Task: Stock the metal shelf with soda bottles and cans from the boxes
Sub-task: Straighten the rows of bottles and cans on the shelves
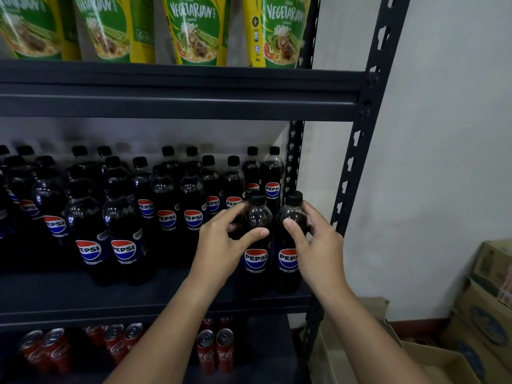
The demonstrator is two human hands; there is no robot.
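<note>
Currently: my left hand (221,245) and right hand (315,245) each clamp a Pepsi bottle (256,245) at the shelf's (177,300) front right corner. Risk: crowded neighbours topple if nudged.

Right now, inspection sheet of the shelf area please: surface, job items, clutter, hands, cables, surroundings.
Surface: dark metal shelf; middle tier mostly filled, bare strip at its front edge.
Job's things: two Pepsi bottles upright at the front right corner of the middle tier; rows of Pepsi bottles behind and to the left; Coca-Cola cans on the tier below.
Clutter: green noodle packs on the top tier.
Grippers: left hand fingers around the left front bottle's neck; right hand on the right one.
Cables: nothing seen.
Surroundings: white wall; cardboard boxes on the floor at right.
</note>
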